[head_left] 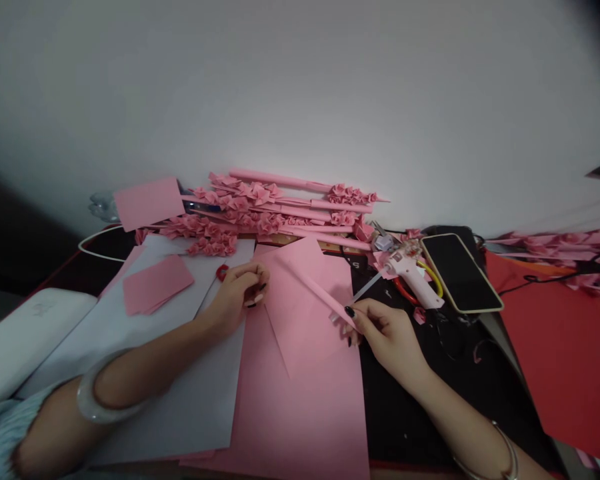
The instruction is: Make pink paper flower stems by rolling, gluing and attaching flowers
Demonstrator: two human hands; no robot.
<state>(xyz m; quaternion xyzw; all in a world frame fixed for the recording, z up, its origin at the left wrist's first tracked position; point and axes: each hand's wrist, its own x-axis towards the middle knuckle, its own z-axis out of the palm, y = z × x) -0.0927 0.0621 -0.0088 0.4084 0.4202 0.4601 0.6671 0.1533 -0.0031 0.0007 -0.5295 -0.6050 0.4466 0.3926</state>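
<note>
A thin rolled pink paper tube [316, 288] runs slantwise above pink paper sheets. My right hand [387, 333] pinches its near end between thumb and fingers, and a piece of clear material shows by the fingertips. My left hand [237, 293] is loosely curled above the edge of the white sheets, apart from the tube, with nothing visible in it. Right beside it is a red-handled tool [222, 272], partly hidden, probably scissors. Under the tube lies a pink sheet [295, 333], tilted on a larger pink sheet [305, 427].
Pink paper flower stems [280, 207] pile against the wall. A white glue gun [415, 277] with a glue stick and a phone [461, 272] lie to the right, beside red paper [565, 347]. Small pink cards [157, 285] rest on white sheets [180, 400]; a white device [35, 333] is left.
</note>
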